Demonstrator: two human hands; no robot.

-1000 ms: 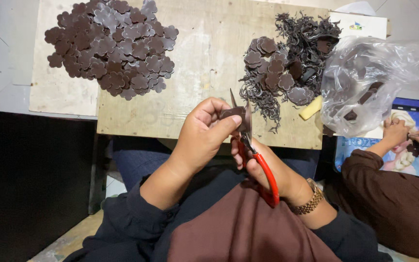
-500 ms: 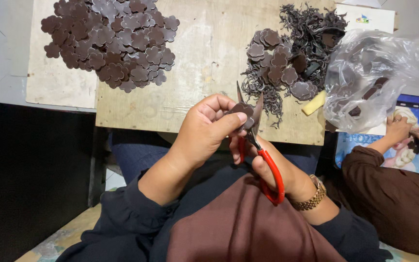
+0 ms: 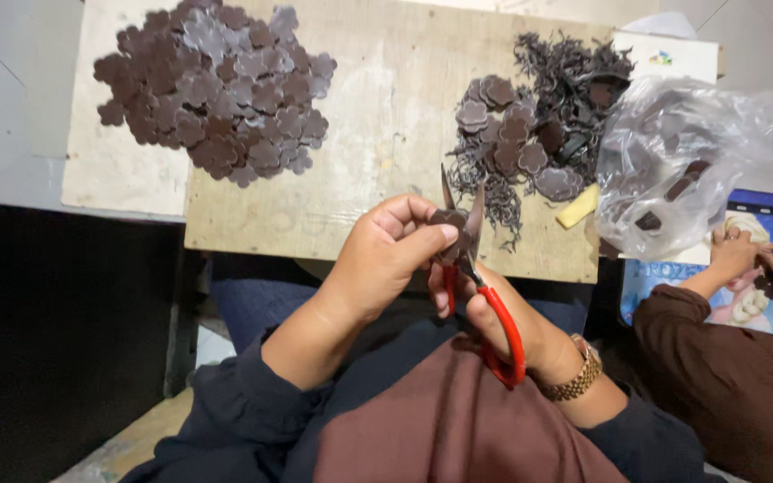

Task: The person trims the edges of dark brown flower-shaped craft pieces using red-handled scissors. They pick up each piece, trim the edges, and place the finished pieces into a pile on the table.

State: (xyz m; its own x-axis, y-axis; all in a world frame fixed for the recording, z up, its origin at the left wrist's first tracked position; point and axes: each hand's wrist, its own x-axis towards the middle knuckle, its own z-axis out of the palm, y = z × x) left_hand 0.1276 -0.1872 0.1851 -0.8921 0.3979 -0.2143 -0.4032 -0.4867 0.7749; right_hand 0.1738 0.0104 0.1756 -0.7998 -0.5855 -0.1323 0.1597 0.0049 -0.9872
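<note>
Left hand point(image 3: 386, 259) is pinching a brown flower piece point(image 3: 447, 220) between thumb and fingertips, holding it up in front of the board point(image 3: 378, 143). Right hand point(image 3: 503, 322) is gripping red-handled scissors point(image 3: 476, 277), fingers closed round the handle loops; blades are standing apart with the piece sitting between them, touching. Beyond the left hand, far side of the board: big pile of cut pieces point(image 3: 216, 89). Beyond the right hand: smaller stack point(image 3: 512, 134) mixed with dark trimmings point(image 3: 574, 80), a yellow block point(image 3: 577, 207) beside it, then a plastic bag point(image 3: 700, 152). Another person's hands point(image 3: 762, 264) are working further right.
</note>
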